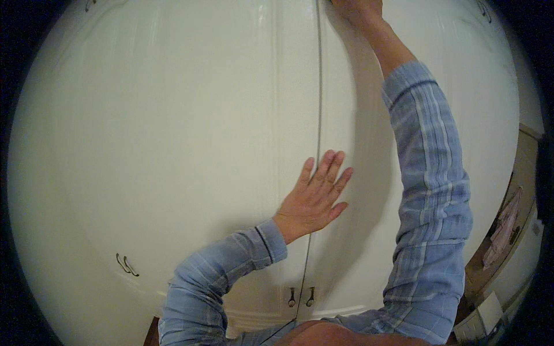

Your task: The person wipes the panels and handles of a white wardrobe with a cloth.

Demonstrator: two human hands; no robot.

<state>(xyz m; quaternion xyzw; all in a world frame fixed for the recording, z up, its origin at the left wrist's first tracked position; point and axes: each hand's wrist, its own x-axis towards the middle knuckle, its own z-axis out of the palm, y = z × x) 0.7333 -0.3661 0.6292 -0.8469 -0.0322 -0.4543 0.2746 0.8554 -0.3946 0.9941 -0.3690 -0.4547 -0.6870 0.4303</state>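
White panelled cabinet doors [194, 129] fill most of the head view, with a dark vertical gap between two of them. My left hand [314, 194] lies flat across that gap, fingers spread, holding nothing. My right arm, in a blue striped sleeve, reaches up to the top edge, where my right hand [359, 8] is partly cut off by the frame; its fingers are hidden. Two metal handles, one on the left door [291, 297] and one on the right door [310, 297], hang near the lower end of the gap, below my left hand.
Another pair of metal handles [127, 265] is at the lower left, with more near both upper corners. At the right edge, a pink cloth [504, 229] hangs by a brownish door or wall. A pale box-like object [480, 318] stands at the lower right.
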